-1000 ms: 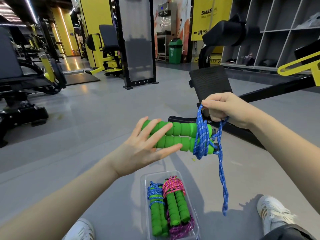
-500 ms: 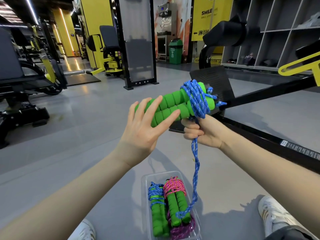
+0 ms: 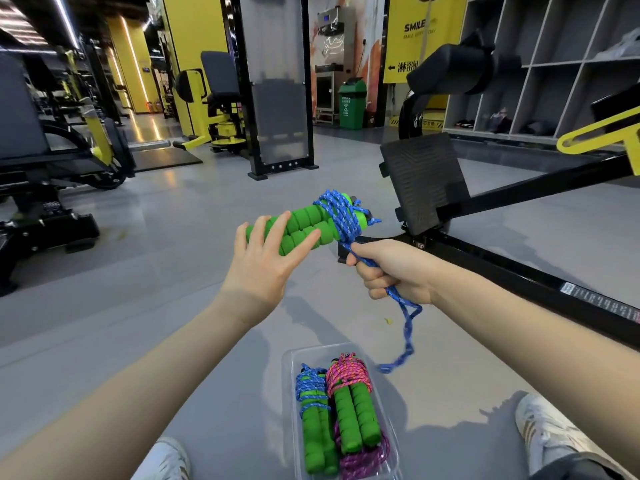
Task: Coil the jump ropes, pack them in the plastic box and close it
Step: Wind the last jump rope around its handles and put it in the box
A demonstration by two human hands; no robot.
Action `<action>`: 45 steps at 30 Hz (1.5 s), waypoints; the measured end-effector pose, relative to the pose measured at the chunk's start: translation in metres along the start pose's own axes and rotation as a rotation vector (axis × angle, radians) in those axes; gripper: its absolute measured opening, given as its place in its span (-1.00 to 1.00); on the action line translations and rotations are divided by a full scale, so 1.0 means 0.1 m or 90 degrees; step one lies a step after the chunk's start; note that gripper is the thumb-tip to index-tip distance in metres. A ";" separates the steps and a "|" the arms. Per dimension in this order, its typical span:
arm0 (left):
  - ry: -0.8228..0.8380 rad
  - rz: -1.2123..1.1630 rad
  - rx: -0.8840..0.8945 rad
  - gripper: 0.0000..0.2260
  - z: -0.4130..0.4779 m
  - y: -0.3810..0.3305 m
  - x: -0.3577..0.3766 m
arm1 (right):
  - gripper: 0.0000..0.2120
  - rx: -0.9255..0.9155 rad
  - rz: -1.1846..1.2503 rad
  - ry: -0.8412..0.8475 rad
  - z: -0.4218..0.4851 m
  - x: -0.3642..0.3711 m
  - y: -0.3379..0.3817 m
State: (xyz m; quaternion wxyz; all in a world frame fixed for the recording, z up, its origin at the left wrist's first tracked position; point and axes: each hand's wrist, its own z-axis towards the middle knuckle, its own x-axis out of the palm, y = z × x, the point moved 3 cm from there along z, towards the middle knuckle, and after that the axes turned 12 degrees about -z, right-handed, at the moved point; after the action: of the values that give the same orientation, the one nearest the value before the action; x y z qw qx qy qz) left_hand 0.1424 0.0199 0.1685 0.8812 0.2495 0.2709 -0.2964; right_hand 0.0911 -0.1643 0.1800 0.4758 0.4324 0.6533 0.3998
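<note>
My left hand (image 3: 263, 268) holds up a pair of green foam handles (image 3: 304, 230). Its straight fingers lie across their front and the thumb is hidden behind them. Blue rope (image 3: 341, 216) is wound in several turns around the handles' far end. My right hand (image 3: 391, 271) grips the loose rope just below the coil, and the tail (image 3: 407, 337) hangs from my fist. On the floor between my feet lies the clear plastic box (image 3: 287, 362), uncovered. It holds a blue-roped bundle (image 3: 313, 410) and a pink-roped bundle (image 3: 353, 407), both with green handles.
A black exercise machine with a footplate (image 3: 424, 185) and a long rail (image 3: 519, 271) runs along the right. My white shoes (image 3: 543, 434) flank the box. More gym machines stand at the left, a rack of shelves at the back right.
My right hand has carried the rope from above the handles down and under them, adding a turn. The hanging tail is shorter. The handles have tilted up at the right.
</note>
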 end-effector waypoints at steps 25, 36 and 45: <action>0.097 -0.058 0.312 -0.57 -0.33 -0.29 0.03 | -0.69 -0.313 -0.540 -0.208 -0.41 -0.53 0.60; -0.068 -0.126 0.311 -0.66 -0.01 -0.54 -0.38 | -0.82 -0.215 -0.112 -0.085 -0.27 -0.77 0.09; -0.135 -0.141 0.118 -0.45 0.16 -0.41 -0.36 | -0.64 -0.125 0.294 -0.037 -0.01 -0.41 -0.22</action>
State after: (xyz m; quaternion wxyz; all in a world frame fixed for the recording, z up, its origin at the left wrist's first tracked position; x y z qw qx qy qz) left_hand 0.0963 -0.0047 0.1907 0.8401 0.2657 0.1737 -0.4398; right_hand 0.0936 -0.2097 0.1708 0.4299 0.5332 0.4811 0.5472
